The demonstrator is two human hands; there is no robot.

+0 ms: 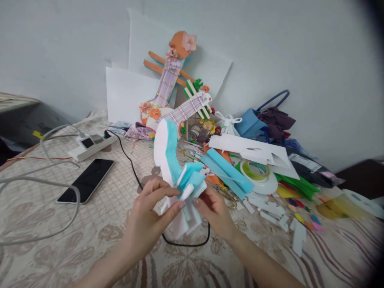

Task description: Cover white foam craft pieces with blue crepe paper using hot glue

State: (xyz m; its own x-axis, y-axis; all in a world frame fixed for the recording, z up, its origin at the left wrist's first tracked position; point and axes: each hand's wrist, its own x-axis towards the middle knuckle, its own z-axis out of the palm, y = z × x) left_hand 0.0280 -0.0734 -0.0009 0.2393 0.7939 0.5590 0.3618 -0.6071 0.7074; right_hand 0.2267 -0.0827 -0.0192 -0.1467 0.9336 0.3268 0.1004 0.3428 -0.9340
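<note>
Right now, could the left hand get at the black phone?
Probably, if the left hand releases the blue-white piece: a grey cable crosses the phone only at its near end.

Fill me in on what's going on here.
A person is working on a white-and-blue craft piece. The left grip and right grip both hold its folded lower part. Behind it are two flower-decked, instrument-like models. A phone lies to the left, and a roll of tape sits to the right, near white scraps.
</note>
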